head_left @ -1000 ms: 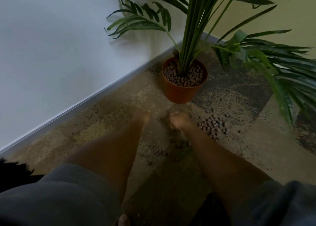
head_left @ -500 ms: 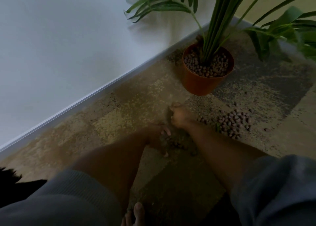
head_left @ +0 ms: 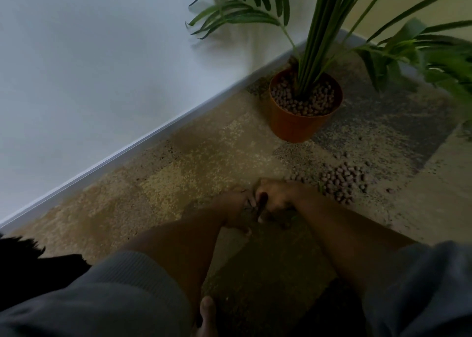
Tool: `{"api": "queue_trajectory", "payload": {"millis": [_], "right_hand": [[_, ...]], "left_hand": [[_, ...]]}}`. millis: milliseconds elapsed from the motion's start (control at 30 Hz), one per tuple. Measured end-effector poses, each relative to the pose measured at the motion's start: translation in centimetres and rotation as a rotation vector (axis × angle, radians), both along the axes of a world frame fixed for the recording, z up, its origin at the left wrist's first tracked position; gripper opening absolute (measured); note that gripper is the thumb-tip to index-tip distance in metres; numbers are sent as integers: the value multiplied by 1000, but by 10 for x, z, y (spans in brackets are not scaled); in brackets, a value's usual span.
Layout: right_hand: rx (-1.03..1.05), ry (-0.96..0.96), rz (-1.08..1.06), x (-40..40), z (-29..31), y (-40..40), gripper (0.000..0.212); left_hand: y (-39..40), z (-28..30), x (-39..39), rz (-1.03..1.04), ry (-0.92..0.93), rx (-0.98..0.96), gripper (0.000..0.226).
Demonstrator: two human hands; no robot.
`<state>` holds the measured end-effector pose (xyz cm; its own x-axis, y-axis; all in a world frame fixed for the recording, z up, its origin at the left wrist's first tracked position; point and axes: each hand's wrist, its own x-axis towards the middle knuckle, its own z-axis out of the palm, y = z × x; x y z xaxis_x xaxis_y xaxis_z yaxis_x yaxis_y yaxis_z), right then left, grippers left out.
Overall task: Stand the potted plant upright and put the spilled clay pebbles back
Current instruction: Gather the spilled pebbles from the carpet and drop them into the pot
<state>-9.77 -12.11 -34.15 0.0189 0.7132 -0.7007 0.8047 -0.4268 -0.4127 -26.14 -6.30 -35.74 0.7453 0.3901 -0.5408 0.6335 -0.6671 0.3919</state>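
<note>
The left hand (head_left: 236,206) and the right hand (head_left: 274,199) meet low on the carpet (head_left: 178,173), fingers curled toward each other. It looks like they form a cup to scoop loose pebbles together, but the shadow hides what is between them, so I cannot tell if either hand really holds something. The pot (head_left: 304,112) stands upright near the baseboard (head_left: 143,142), already holding many pebbles around the stems, so I judge the first step as done. The spilled pile (head_left: 339,181) lies just to the right of the right hand, between the hands and the pot. Probably the hands work close to the floor because small round pebbles roll away easily.
</note>
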Motion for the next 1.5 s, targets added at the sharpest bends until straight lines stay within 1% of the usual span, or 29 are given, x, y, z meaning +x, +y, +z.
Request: {"api": "queue_trajectory", "payload": {"millis": [33, 100, 133, 167, 267, 333, 433, 533, 600, 667, 733, 800, 867, 900, 1000, 1067, 1133, 1167, 1233, 1300, 1333, 1433, 1500], "right_hand": [[-14, -8, 16, -1, -1, -4, 58], [9, -97, 125, -5, -7, -9, 78], [45, -142, 170, -7, -13, -12, 83], [90, -165, 178, -9, -18, -16, 84], [207, -137, 105, -10, -30, -27, 69], [259, -85, 38, -9, -34, -31, 60], [315, -58, -23, -14, -34, -34, 52], [383, -71, -39, -22, -32, -37, 39], [426, -57, -70, -25, -30, -38, 29], [453, -22, -127, -27, -27, -39, 23], [467, 52, -248, -29, -27, -37, 17], [428, 208, -504, -32, -25, -33, 13], [325, 420, -763, -35, -21, -28, 17], [278, 492, -847, -35, -20, -25, 19], [210, 605, -985, -30, -16, -20, 16], [171, 710, -1086, -25, -14, -20, 16], [146, 845, -1143, -20, -11, -19, 22], [142, 918, -1164, -18, -9, -18, 23], [141, 1049, -1234, -15, -4, -16, 18], [140, 1118, -1326, -13, 2, -12, 14], [148, 1144, -1370, -11, 5, -9, 15], [192, 1216, -1516, -2, 15, 2, 19], [247, 1272, -1618, 9, 27, 11, 20]], "left_hand": [[-1, 0, 2, -12, 2, 6, 79], [-3, -1, 4, -24, -14, 8, 72], [-3, 0, 4, -14, -33, 4, 68], [-3, 0, 5, -4, -46, 5, 66], [-6, 0, 6, 4, -51, 23, 60], [-7, -2, 6, 59, -43, -1, 52], [-6, -2, 7, 142, -35, -67, 37], [-5, -3, 9, 197, -72, -83, 15], [-4, -4, 7, 245, -117, -95, 16], [-1, -6, 5, 326, -146, -126, 3], [2, -7, 5, 409, -175, -179, 8], [2, -3, 7, 480, -178, -274, 7], [3, 2, 11, 585, -172, -438, 9], [2, 5, 14, 666, -179, -556, 12], [-1, 10, 20, 887, -241, -868, 26], [1, 15, 22, 972, -290, -990, 23], [4, 18, 26, 1039, -337, -1047, 16], [6, 18, 28, 1083, -351, -1058, 18], [8, 19, 35, 1149, -373, -1048, 23], [10, 20, 43, 1187, -403, -1017, 26], [11, 22, 47, 1210, -426, -1018, 27], [20, 34, 64, 1292, -525, -1121, 25], [29, 46, 80, 1359, -626, -1202, 24]]}}
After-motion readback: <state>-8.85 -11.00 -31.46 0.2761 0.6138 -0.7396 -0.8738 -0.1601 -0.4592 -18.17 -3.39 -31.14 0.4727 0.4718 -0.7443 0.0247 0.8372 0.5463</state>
